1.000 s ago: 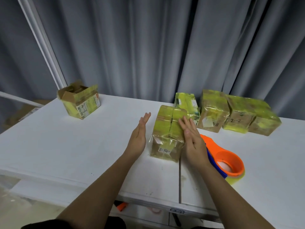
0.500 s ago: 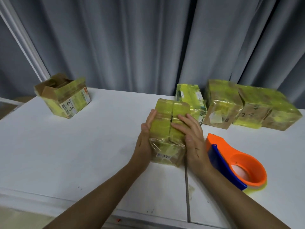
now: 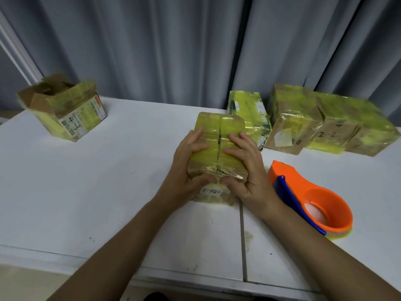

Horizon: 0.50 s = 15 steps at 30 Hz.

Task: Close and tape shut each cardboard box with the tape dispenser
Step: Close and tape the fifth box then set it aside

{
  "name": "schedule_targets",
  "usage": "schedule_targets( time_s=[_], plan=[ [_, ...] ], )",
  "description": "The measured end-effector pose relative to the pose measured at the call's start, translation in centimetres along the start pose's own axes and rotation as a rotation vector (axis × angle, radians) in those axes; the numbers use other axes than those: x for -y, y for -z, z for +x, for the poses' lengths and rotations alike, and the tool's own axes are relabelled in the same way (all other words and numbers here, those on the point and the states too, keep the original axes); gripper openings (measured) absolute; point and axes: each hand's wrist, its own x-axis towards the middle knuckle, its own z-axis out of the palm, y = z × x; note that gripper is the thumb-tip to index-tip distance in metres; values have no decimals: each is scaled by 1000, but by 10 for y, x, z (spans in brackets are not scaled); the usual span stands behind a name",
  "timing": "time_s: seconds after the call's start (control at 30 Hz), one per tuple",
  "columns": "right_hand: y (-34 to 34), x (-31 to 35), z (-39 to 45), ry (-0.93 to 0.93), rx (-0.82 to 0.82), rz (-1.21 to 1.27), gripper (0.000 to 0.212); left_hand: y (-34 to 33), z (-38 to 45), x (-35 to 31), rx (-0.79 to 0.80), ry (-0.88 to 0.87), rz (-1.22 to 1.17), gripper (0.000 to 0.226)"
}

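While I watch, my left hand (image 3: 191, 168) and right hand (image 3: 245, 170) curl around the closed cardboard box (image 3: 217, 153) at mid-table (image 3: 108, 192), flaps meeting. Just right lies the tape dispenser (image 3: 310, 198); bare surface stretches left to the open box (image 3: 65, 107).

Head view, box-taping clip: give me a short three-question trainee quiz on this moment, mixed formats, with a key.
1. True or false: the open box marked 4-3 has its flaps folded shut.
2. Multiple choice: the orange tape dispenser is
A. in the right hand
B. lying on the white table, to the right of the held box
C. on top of a taped box
3. Fill in: both the left hand and the right hand hold the ____ box, flaps closed along a centre seam.

Key: 1 false; 2 B; 3 middle
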Motion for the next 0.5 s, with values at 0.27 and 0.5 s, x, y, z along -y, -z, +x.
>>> schedule_targets(
  time_s=[0.27,0.5],
  plan=[
    [28,20,0,-115,326,-67,86,23,6,-3,235,66,98,90],
    [9,27,-2,-174,64,-39,58,16,3,-29,162,299,-115,54]
  ],
)
